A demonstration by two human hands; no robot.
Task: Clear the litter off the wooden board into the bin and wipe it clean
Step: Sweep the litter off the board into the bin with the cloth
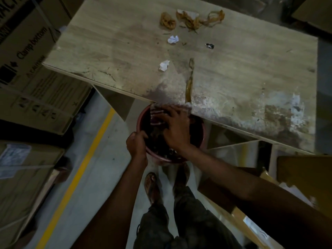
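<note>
The wooden board (pixel 233 72) is stained and dusty. Litter lies on it: brown crumpled paper (pixel 167 21), torn brown wrapping (pixel 194 18), two white paper balls (pixel 173 39) (pixel 164 65), a small dark object (pixel 209 46) and a brown strip (pixel 190 81). A pink bin (pixel 142 121) is held just below the board's near edge. My left hand (pixel 136 142) grips the bin's near rim. My right hand (pixel 177 127) reaches into the bin, fingers curled on a striped cloth (pixel 157 116) at the board's edge.
Cardboard boxes (pixel 30 72) are stacked at the left beside a yellow floor line (pixel 86 159). More boxes and papers (pixel 294 177) sit at the right under the board. My feet (pixel 152 187) stand on the grey floor below the bin.
</note>
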